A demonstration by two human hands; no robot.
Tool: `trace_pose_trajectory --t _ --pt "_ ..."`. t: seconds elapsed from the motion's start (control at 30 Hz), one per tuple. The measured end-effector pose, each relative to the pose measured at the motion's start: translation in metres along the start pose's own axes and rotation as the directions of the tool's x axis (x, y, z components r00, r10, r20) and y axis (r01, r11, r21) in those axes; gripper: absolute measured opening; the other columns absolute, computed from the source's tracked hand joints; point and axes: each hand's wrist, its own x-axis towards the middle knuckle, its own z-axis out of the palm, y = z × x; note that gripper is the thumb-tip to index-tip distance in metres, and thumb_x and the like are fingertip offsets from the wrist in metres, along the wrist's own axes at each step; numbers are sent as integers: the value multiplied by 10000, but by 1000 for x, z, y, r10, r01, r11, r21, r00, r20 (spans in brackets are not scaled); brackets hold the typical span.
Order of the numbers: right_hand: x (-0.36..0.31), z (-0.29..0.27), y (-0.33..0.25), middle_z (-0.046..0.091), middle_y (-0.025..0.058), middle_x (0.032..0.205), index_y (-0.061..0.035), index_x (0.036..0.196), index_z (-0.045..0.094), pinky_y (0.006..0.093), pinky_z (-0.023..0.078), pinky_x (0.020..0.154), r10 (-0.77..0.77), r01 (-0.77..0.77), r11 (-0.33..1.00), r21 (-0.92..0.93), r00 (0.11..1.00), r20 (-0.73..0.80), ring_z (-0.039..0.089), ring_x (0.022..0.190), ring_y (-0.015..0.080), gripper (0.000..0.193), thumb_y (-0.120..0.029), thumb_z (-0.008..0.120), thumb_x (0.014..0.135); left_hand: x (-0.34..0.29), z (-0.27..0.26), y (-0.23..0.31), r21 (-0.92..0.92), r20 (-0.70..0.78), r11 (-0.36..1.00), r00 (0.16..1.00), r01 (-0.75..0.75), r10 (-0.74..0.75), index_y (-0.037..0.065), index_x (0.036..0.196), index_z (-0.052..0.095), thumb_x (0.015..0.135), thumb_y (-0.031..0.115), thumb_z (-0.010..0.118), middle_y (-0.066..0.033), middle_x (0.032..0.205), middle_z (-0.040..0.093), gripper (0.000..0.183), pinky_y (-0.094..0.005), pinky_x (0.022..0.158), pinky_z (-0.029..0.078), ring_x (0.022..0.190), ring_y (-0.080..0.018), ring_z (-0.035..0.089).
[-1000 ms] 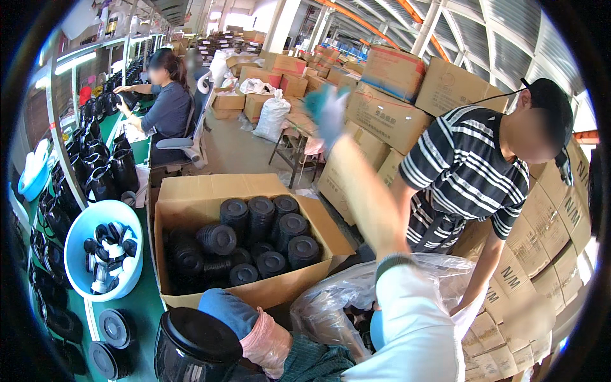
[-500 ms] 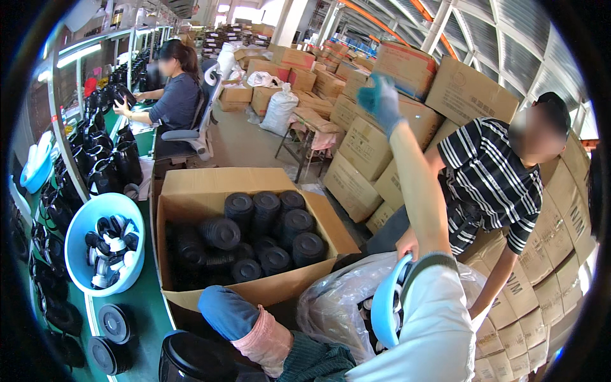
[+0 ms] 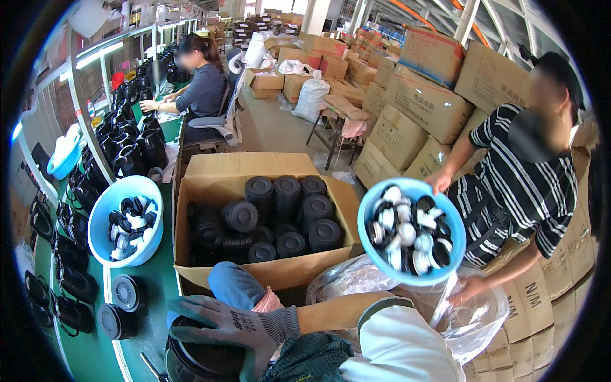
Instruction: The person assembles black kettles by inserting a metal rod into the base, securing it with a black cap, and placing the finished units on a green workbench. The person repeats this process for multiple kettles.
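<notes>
Many cartons (image 3: 423, 95) stand across from the green workbench (image 3: 159, 283).

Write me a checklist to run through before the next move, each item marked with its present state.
1. Right hand on the black container: ok, gloved fingers lie spread across it.
2. Left hand placed: cannot tell, out of view.
3. Carton open: ok, black round pieces show inside.
4. Bench basin on the bench: ok, holding black and white pieces.
5. Second basin supported: ok, a co-worker's hand is at its rim.
6. Plastic bag free of others' hands: not ok, the co-worker's other hand is at it.
</notes>
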Motion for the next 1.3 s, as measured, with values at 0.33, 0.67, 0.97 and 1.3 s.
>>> trace_pose_trajectory --t 0.33,0.67,0.97,1.3 --pt "-47 30 -22 126 279 1695 -55 1651 264 600 159 1240 158 -80 963 258 941 -299 168 1563 457 1095 -782 527 877 -11 17 6 -49 19 999 1000 3 -3 -33 1121 728 845 182 739 -154 976 776 350 -357 839 582 890 -247 754" --pt "-61 -8 -14 298 195 1670 -98 1639 290 480 238 1268 526 -488 847 211 827 -200 313 1532 328 748 -389 612 1030 -41 0 -18 -269 -35 962 997 53 -65 -36 1130 723 849 189 741 -157 978 776 360 -359 842 580 893 -247 753" --pt "-59 -6 -29 207 241 1699 -28 1655 221 512 147 1272 308 -290 946 145 944 -116 228 1562 419 1025 -600 664 930 -96 -15 -44 -669 -22 735 985 114 -173 -39 1138 719 854 195 742 -160 981 775 369 -362 845 579 896 -246 752" --pt "-76 -1 -32 237 238 1682 13 1636 237 443 186 1274 525 -378 771 512 832 -178 247 1562 385 731 -411 463 1085 -126 -15 -57 -794 -89 600 958 97 -271 -42 1146 714 858 202 744 -163 983 775 379 -365 848 577 900 -245 751"
